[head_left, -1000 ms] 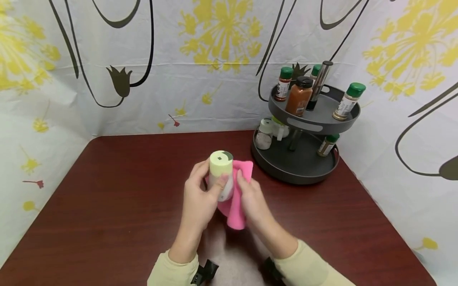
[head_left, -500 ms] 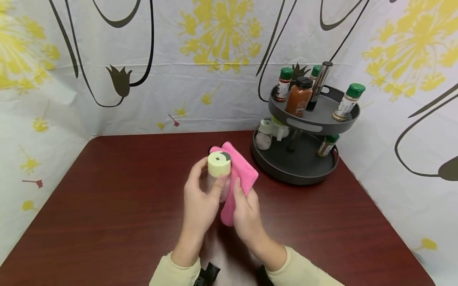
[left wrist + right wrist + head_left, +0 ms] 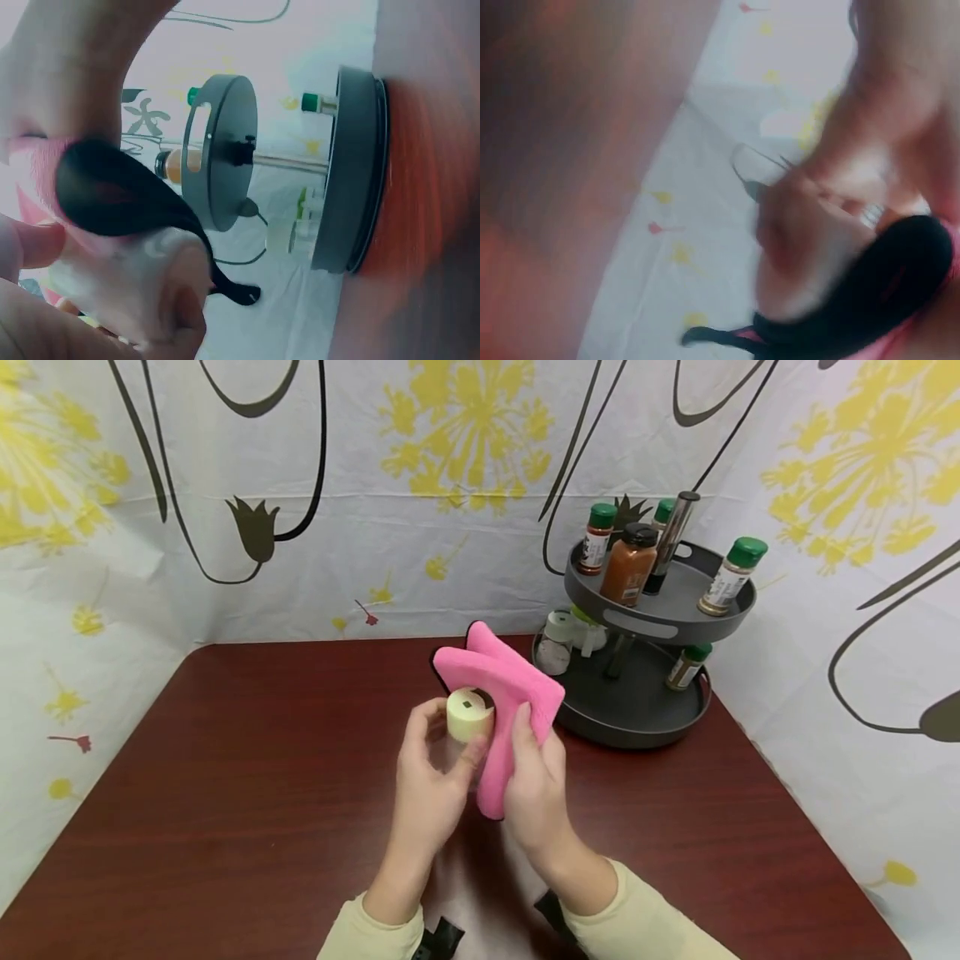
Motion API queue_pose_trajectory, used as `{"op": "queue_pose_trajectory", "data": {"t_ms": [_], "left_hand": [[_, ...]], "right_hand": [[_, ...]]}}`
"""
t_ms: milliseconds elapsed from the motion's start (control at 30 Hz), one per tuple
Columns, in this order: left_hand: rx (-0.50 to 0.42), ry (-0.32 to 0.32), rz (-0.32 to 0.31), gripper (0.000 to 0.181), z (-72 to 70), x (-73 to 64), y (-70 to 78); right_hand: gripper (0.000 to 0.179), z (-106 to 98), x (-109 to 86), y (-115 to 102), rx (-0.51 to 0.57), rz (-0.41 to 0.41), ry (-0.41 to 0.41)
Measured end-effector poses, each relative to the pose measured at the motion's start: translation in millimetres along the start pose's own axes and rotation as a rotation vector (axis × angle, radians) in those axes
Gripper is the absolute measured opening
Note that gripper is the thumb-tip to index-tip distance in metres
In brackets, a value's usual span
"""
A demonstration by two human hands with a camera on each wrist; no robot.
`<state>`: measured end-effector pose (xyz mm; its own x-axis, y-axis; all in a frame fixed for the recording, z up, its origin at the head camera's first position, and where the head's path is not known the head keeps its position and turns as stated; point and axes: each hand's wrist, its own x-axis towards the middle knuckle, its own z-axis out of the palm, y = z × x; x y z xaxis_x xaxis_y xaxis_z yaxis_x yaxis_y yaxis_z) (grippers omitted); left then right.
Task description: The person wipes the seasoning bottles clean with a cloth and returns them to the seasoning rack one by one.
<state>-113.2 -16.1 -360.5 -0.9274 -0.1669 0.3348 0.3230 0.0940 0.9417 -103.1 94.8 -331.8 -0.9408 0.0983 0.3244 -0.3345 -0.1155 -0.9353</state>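
In the head view my left hand (image 3: pixel 429 806) holds a clear shaker bottle (image 3: pixel 468 718) with a pale yellow lid, fingers and thumb around its sides. My right hand (image 3: pixel 536 797) pinches a folded pink cloth (image 3: pixel 504 693) with dark edging, thumb on top. The cloth lies against the bottle's right side and rises behind its lid. From the left wrist, the bottle's clear base (image 3: pixel 176 281) shows between the fingers, with the cloth's dark side (image 3: pixel 112 191) beside it. The right wrist view is blurred; the dark side of the cloth (image 3: pixel 855 296) crosses its lower right.
At the back right of the dark red table (image 3: pixel 247 793) stands a two-tier grey turntable (image 3: pixel 622 718). Green-capped spice jars, an orange-brown bottle (image 3: pixel 628 564) and a tall metallic-topped grinder (image 3: pixel 670 543) stand on its upper tier. A white-lidded shaker (image 3: pixel 555 643) is below. Patterned fabric hangs behind.
The pink cloth has moved up and to the right, spreading behind the lid. The bottle has shifted slightly right and its lid now sits a little lower. Both hands keep their hold.
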Motion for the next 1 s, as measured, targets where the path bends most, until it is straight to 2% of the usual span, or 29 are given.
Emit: {"op": "queue_pose_trajectory", "data": {"t_ms": [67,133,167,200,300,367,433,467,567,667,767,867,1000], "left_hand": [[-0.024,0.009,0.017,0.049,-0.4,0.1,2.3],[-0.033,0.017,0.031,0.048,-2.0,1.1,4.9],[-0.033,0.021,0.033,0.048,-3.4,1.8,6.0],[-0.033,0.025,0.037,0.048,-5.0,2.6,7.0],[-0.029,0.021,0.037,0.048,-9.6,4.7,9.7],[-0.018,0.001,0.028,0.048,-11.3,5.6,10.4],[-0.002,-0.029,0.023,0.048,-11.3,5.7,9.8],[0.01,-0.042,0.021,0.048,-10.7,5.3,9.2],[0.033,-0.07,0.029,0.047,-7.7,3.1,5.3],[0.039,-0.068,0.036,0.044,-5.5,0.6,2.8],[0.014,-0.063,0.035,0.044,-5.7,0.5,4.3],[-0.007,-0.064,0.042,0.045,-9.0,2.6,9.6],[-0.021,-0.062,0.044,0.05,-14.2,4.5,16.2]], "right_hand": [[0.045,2,-5.2,7,-0.047,-0.058,0.001],[0.044,3,-8.3,16,-0.078,-0.061,-0.017],[0.045,2,-8.6,20,-0.094,-0.038,-0.027],[0.046,2,-8.1,25,-0.107,-0.002,-0.038],[0.053,0,-3.3,32,-0.094,0.18,-0.061],[0.056,-1,1.2,32,-0.052,0.288,-0.066],[0.058,0,6.1,26,0.024,0.34,-0.063],[0.058,1,8.2,21,0.062,0.331,-0.054],[0.056,3,10.4,5,0.11,0.217,-0.018],[0.052,5,6.2,-4,0.079,0.083,0.017],[0.05,6,-0.2,-1,0.06,0.041,0.023],[0.051,5,-2.3,9,0.066,0.092,0.003],[0.055,1,3.2,18,0.072,0.261,-0.033]]}}
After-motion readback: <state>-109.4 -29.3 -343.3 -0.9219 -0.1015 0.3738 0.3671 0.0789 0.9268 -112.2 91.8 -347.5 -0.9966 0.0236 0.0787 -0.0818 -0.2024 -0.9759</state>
